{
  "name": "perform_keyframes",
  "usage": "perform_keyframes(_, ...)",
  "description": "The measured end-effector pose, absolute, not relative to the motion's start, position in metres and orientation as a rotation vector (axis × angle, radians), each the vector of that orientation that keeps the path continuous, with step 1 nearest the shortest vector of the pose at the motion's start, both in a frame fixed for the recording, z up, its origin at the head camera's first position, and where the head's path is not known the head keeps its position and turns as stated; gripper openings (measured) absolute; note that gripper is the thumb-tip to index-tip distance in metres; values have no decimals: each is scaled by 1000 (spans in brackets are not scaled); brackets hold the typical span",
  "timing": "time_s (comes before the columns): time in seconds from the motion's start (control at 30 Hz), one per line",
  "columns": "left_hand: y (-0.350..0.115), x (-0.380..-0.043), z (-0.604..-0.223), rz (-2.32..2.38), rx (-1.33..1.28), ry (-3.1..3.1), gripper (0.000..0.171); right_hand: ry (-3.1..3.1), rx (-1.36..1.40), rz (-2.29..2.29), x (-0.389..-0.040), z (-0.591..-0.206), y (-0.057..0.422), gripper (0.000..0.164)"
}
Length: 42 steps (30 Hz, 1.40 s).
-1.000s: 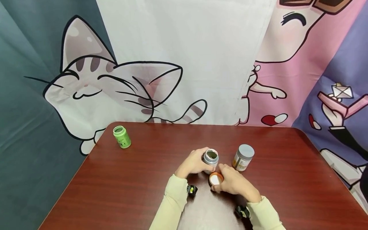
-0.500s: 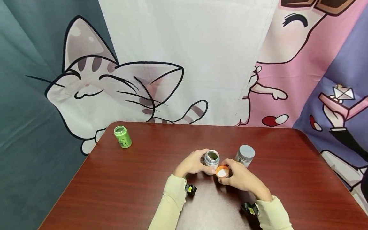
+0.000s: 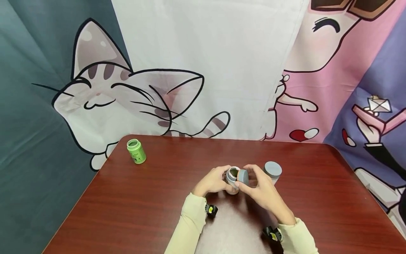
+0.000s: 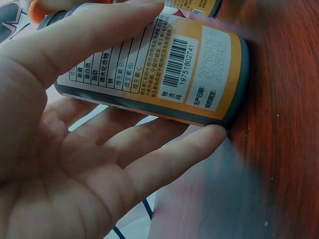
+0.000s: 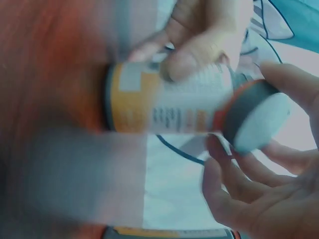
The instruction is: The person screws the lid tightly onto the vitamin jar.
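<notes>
My left hand (image 3: 213,181) grips an uncapped grey bottle (image 4: 209,69) with a white and orange label, thumb on the near side and fingers round the far side. Its base stands on the table, and the open mouth shows in the head view. With thumb and fingertips, my right hand (image 3: 261,188) pinches a grey screw cap (image 3: 243,176) that has an orange inner rim. The cap is tilted at the right edge of the bottle's mouth. In the right wrist view the cap (image 5: 256,117) overlaps the bottle's neck, and the left thumb presses the label.
A second grey-capped bottle (image 3: 272,170) stands just behind my right hand, partly hidden by it. An uncapped green bottle (image 3: 137,152) is at the back left of the brown table (image 3: 127,204). A printed cloth (image 3: 241,70) hangs behind the table's far edge.
My right hand has lifted the cap from beside the bottle's front up to its mouth, turning it so the grey top now faces right. The left hand keeps its grip on the bottle.
</notes>
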<state>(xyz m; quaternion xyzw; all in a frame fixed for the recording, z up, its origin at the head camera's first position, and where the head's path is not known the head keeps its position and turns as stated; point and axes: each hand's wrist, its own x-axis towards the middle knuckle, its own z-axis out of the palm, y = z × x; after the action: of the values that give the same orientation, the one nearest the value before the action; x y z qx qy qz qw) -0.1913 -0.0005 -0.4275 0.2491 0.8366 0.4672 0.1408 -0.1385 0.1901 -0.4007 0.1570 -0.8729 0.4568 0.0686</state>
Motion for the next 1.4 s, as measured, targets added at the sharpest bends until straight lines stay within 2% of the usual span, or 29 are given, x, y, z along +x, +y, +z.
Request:
perform_keyframes(0.27,-4,-191,-429,1401,666,2375,43,-2492,591,1259,-137,-408,178,55)
perform_keyframes(0.63,0,-193,-430,1457,649,2330,47,-2456,731,1221,-145,-407,173,54)
perform_keyframes(0.9,-2,-193,-427,1443,630,2348,48,-2494,702,1348,-147,-393,164,49)
perform_keyframes(1.13,-3,-193,-428,1442,676,2353,41,-2496,664,1472,-141,-382,162,50)
perform_keyframes(1.4,-2,-194,-428,1403,707,2390,43,-2484,503,1427,-149,-405,162,51)
